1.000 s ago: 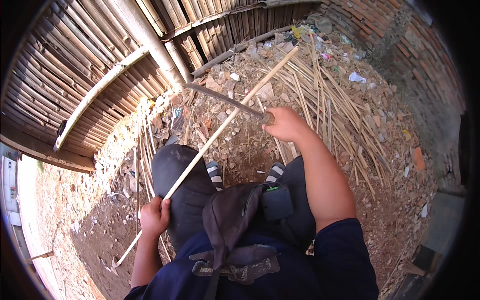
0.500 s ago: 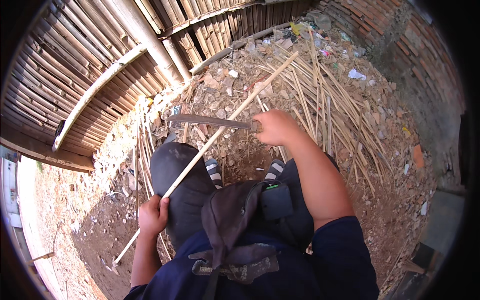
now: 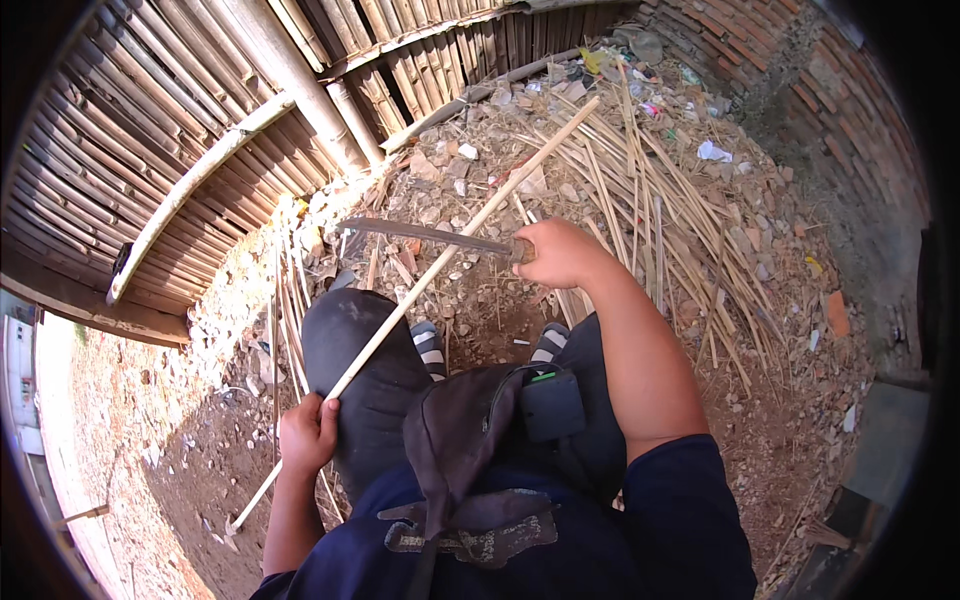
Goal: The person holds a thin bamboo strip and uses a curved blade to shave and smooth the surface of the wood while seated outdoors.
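Observation:
My left hand point(image 3: 309, 432) is closed around a long, pale bamboo pole point(image 3: 432, 268) near its lower end. The pole slants up and to the right across my left knee, its far end above the stony ground. My right hand point(image 3: 562, 254) grips the short handle of a machete point(image 3: 425, 232). Its dark, long blade points left and crosses the pole at about the middle; whether the edge touches the pole I cannot tell. The fingers of my right hand are wrapped round the handle.
Split bamboo strips point(image 3: 690, 250) lie in a heap at the right, with more thin strips point(image 3: 290, 310) by my left knee. A bamboo wall point(image 3: 200, 130) rises at the far left, a brick wall point(image 3: 850, 130) at the right. Stones and litter cover the ground.
The machete's blade has tilted, its tip now higher and its handle slightly lower. My right hand has shifted a little to the right. The pole and my left hand have barely moved.

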### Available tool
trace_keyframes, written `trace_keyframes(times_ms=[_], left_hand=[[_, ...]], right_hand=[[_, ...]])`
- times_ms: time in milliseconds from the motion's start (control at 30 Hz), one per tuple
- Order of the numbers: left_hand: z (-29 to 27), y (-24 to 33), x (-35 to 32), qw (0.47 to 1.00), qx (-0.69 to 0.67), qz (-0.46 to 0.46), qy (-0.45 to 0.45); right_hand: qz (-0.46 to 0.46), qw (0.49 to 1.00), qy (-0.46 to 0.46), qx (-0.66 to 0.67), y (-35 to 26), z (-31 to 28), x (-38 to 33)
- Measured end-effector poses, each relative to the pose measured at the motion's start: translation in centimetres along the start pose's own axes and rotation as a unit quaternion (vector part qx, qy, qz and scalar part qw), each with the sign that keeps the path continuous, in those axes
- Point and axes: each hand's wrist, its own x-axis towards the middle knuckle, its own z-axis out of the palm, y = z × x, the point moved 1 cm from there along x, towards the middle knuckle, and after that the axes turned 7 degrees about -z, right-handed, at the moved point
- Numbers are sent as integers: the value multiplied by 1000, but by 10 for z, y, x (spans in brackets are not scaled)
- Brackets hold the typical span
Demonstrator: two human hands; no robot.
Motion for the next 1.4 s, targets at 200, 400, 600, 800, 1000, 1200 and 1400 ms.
trace_keyframes(times_ms=[200,400,600,800,1000,1200,1400], left_hand=[[3,4,0,1000,6,6,23],[4,-2,2,1000,9,-4,-2],[3,0,0,1000,5,-8,6],[1,3,1,1000,13,0,8],[1,2,2,1000,6,6,6],[1,2,2,1000,7,-2,-1],[2,1,2,1000,8,7,3]], right_hand=[[105,985,98,93,48,-11,10],[20,999,41,-8,8,10,2],[29,999,-28,23,0,-12,0],[101,991,81,36,36,-6,5],[51,998,-24,10,-6,-5,0],[-4,1000,-9,-7,-1,-1,0],[56,991,115,27,34,-8,2]])
